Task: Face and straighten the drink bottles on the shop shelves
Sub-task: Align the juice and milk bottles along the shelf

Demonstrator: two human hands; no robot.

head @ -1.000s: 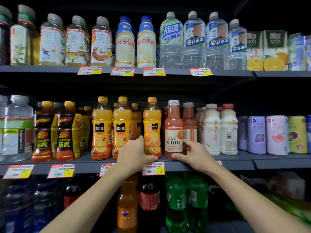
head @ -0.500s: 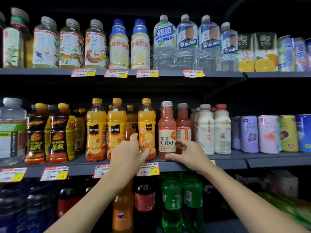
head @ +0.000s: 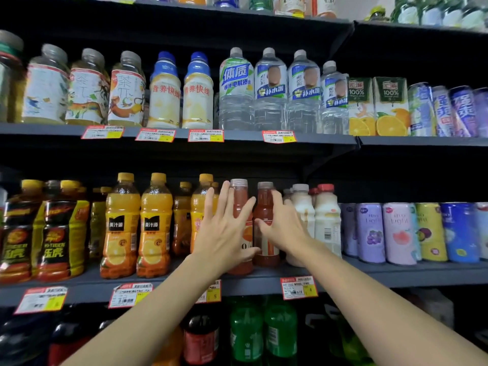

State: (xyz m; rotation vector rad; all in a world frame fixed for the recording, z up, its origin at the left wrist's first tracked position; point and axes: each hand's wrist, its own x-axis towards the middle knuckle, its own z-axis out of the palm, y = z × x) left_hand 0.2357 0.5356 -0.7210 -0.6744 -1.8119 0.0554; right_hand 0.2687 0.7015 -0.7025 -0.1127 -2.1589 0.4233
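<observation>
Right hand curled round second red bottle — grasping it, just right of front red bottle. Left hand released, fingers splayed flat across front red bottle. Change: both hands up from base level; left quit orange juice bottle just left — red pair now under facing.

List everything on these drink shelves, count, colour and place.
tea bottles: three, pale, upper left
blue-capped bottles: two, cream, upper shelf
water bottles: four, clear, upper shelf
juice cartons: two, green, upper right
energy bottles: two in front, black, middle left
orange juice bottles: three in front, orange, middle shelf
red bottles: two, red, middle shelf
milk bottles: two in front, white, middle shelf
cans: four whole, pastel, middle right
soda bottles: two, green, bottom shelf
left hand: open, covering left red bottle
right hand: grips right red bottle
</observation>
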